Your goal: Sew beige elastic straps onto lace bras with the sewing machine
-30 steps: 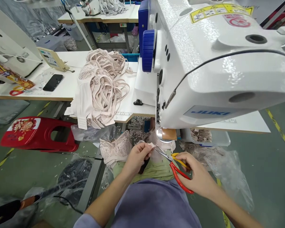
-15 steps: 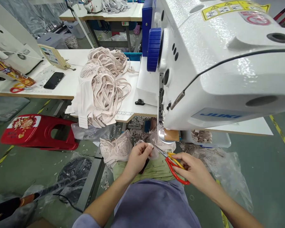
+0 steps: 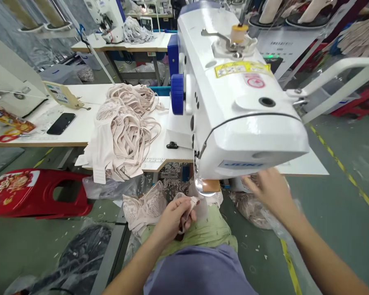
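My left hand (image 3: 174, 216) is closed on the strap end of a beige lace bra (image 3: 147, 206) that lies on my lap, just below the head of the white sewing machine (image 3: 233, 114). My right hand (image 3: 269, 191) is raised to the right of it, under the machine's front edge near the table edge. It is blurred by motion and its fingers do not show clearly. The red scissors are not visible.
A pile of beige bras and straps (image 3: 123, 127) hangs over the white table (image 3: 80, 131). A black phone (image 3: 60, 123) and a control box (image 3: 61, 94) lie further left. A red plastic stool (image 3: 33, 192) stands on the floor at left. Plastic bags (image 3: 258, 209) sit at right.
My right hand has left the strap and swung up to the right under the machine; the red scissors it held are out of sight. The view has tilted upward. My left hand still grips the strap.
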Available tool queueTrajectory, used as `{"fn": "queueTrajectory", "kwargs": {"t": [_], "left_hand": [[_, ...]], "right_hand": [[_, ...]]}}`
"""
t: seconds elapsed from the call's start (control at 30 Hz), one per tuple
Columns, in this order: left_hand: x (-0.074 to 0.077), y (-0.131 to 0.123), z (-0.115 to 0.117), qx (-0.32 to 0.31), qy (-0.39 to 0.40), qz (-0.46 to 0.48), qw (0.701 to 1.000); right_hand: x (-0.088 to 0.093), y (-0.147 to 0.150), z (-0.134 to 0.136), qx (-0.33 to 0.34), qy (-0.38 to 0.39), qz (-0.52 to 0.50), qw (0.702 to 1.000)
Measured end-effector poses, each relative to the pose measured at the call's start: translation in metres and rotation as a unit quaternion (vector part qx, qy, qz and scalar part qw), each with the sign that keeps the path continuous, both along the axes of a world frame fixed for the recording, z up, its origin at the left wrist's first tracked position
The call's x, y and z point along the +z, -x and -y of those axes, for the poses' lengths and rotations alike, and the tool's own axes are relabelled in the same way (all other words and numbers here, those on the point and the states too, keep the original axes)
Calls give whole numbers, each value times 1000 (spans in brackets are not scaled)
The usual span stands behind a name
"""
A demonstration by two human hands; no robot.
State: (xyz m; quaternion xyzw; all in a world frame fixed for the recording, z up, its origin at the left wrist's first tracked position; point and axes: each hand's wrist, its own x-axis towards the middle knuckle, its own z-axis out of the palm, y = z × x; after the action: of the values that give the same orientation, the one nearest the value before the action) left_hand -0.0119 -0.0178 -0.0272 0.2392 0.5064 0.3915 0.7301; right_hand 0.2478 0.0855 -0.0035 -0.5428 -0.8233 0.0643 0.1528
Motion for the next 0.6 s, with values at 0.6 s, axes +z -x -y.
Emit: {"fn": "queueTrajectory", "kwargs": {"t": [0.6], "left_hand": [[-71, -82, 51, 47, -73, 120, 989]], "right_hand": [[-26, 50, 67, -180, 483, -593, 619]]}}
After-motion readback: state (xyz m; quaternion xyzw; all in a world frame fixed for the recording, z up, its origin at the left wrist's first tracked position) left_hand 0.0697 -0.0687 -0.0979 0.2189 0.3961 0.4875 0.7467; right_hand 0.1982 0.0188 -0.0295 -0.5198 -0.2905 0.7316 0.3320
